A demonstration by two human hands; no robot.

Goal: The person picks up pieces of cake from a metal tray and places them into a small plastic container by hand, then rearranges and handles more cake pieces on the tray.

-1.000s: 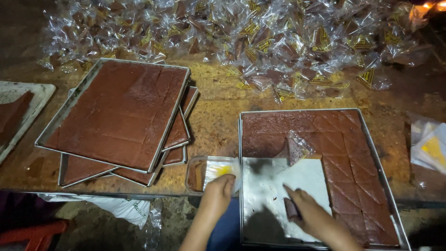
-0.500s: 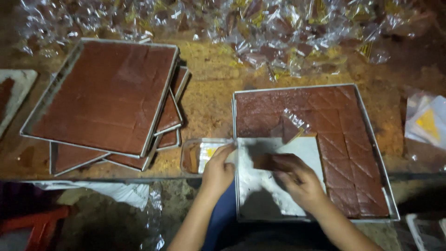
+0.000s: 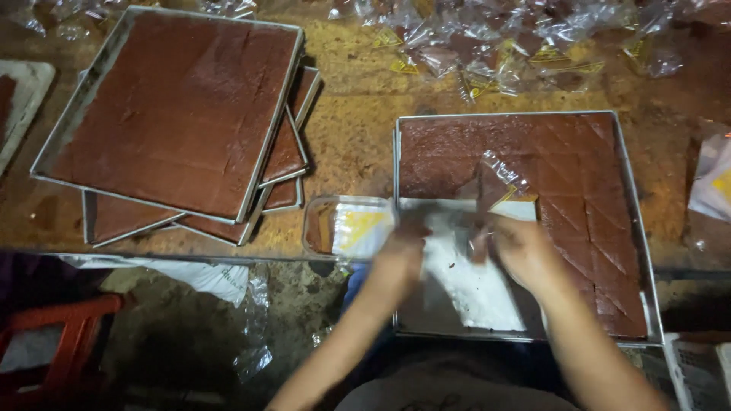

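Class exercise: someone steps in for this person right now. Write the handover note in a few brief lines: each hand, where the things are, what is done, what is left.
Left hand and right hand: both blurred over the open tray, working together on a clear wrapper; the grip cannot be made out.
Things: cut brown slab fills the tray's far and right parts; near-left part is bare liner. Small stack of wrappers sits left of the tray. Stacked full trays further left.
Done: wrapped pieces heaped at the table's far edge.
Left: the remaining cut pieces and the uncut stacked trays.

left hand (image 3: 400, 255), right hand (image 3: 521, 251) close together; blurred
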